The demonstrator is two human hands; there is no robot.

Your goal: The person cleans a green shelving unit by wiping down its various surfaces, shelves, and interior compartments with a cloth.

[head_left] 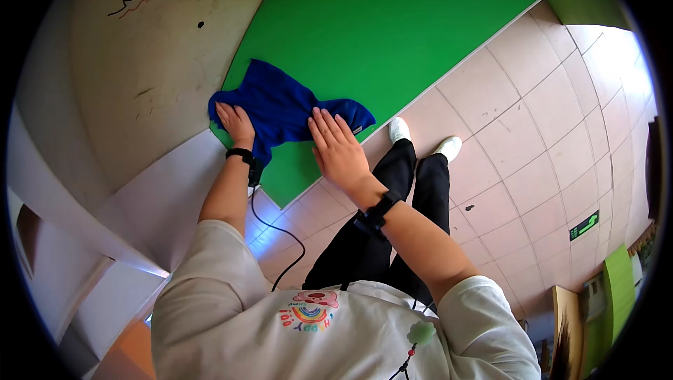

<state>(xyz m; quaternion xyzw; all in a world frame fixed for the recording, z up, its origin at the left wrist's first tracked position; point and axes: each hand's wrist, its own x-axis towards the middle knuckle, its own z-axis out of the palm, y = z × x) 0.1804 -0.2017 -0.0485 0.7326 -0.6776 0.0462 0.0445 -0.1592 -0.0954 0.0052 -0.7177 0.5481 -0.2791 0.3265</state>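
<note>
A dark blue cloth (277, 103) lies crumpled on the green surface (392, 22), near its left corner. My left hand (236, 124) rests on the left end of the cloth, close to the wall, with its fingers spread on the fabric. My right hand (336, 145) lies flat over the right part of the cloth, fingers stretched out and side by side. A small pale tag shows at the cloth's right end. Both wrists wear black bands, and a black cable hangs from the left one.
A marked beige wall (161, 50) borders the green surface on the left. Below the surface's straight edge is a tiled floor (519, 148) with my white shoes (447, 147) on it. A green arrow sign (584, 226) is at the right, near shelves.
</note>
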